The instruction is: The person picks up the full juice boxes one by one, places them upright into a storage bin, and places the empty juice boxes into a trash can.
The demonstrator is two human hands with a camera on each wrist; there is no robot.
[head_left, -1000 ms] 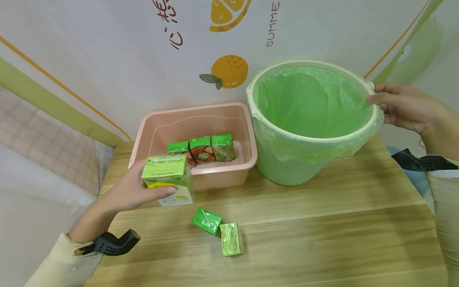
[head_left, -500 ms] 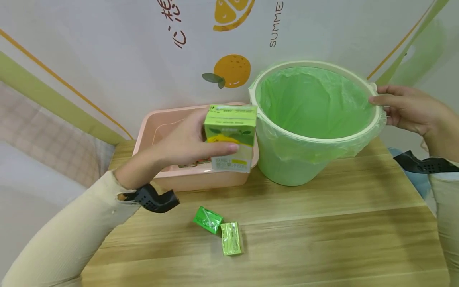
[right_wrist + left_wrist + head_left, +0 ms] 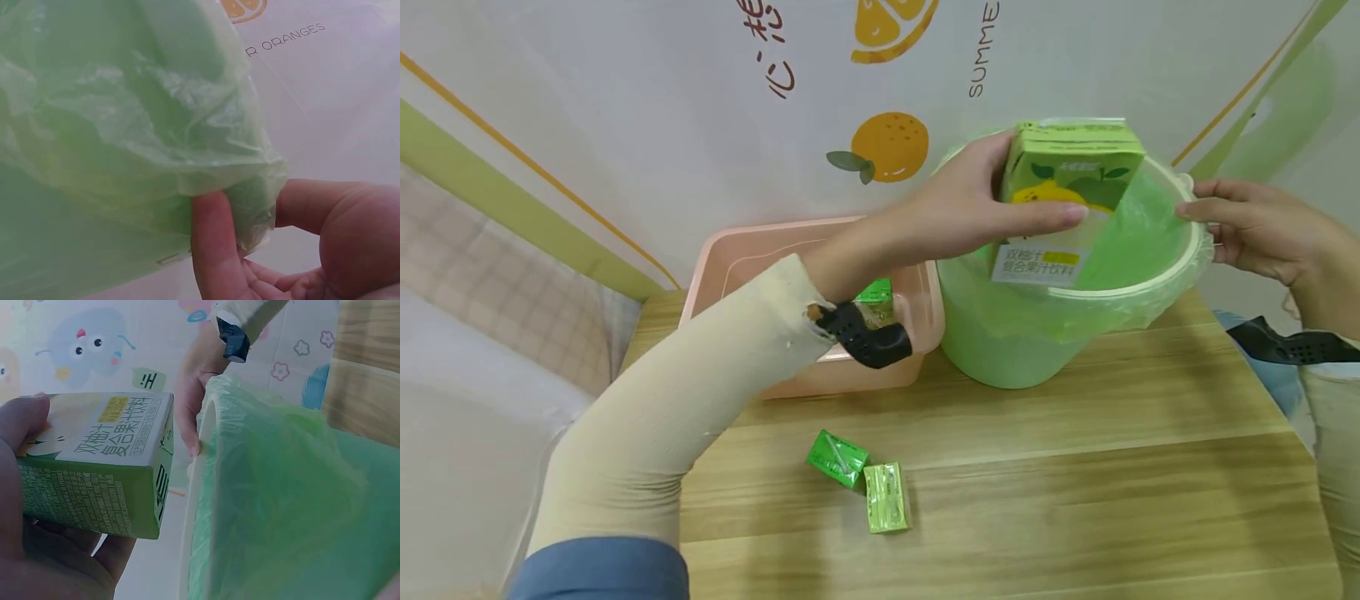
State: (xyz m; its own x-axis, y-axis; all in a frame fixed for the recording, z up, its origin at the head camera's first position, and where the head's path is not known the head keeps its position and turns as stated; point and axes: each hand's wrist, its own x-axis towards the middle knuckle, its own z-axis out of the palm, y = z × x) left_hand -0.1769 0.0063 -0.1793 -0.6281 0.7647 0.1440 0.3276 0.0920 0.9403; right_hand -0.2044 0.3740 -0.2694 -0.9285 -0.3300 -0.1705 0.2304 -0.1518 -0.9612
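1. Over the bin: we see a juice carton (image 3: 1071,171) in the left hand (image 3: 966,204), held above the mouth of a green bin (image 3: 1007,354), clear of its rim.

2. Thumb in front, fingers behind: the left hand's grip closes round the carton's sides. We judge its long axis roughly upright, slightly tilted, top panel showing to the head camera.

3. At the far side, the right hand (image 3: 1270,229) pinches the bin's rim through a pale green liner (image 3: 1067,321). It sits near the carton but does not touch it; the left is nearer.

4. On the label, we read 双柚汁 and, below, 复合果汁饮料, beside yellow fruit artwork. The small print is too fine for us.

5. On the printed wall sheet (image 3: 662,125) behind, we make out 心想 and "SUMME"; the right wrist view catches "R ORANGES".

6. Elsewhere, we find a dark green box (image 3: 838,457) and a lighter green box (image 3: 887,498) side by side on the table (image 3: 1075,467), their lettering illegible to us. A pink tub (image 3: 865,379) stands behind them, partly hidden by the left sleeve (image 3: 700,375).
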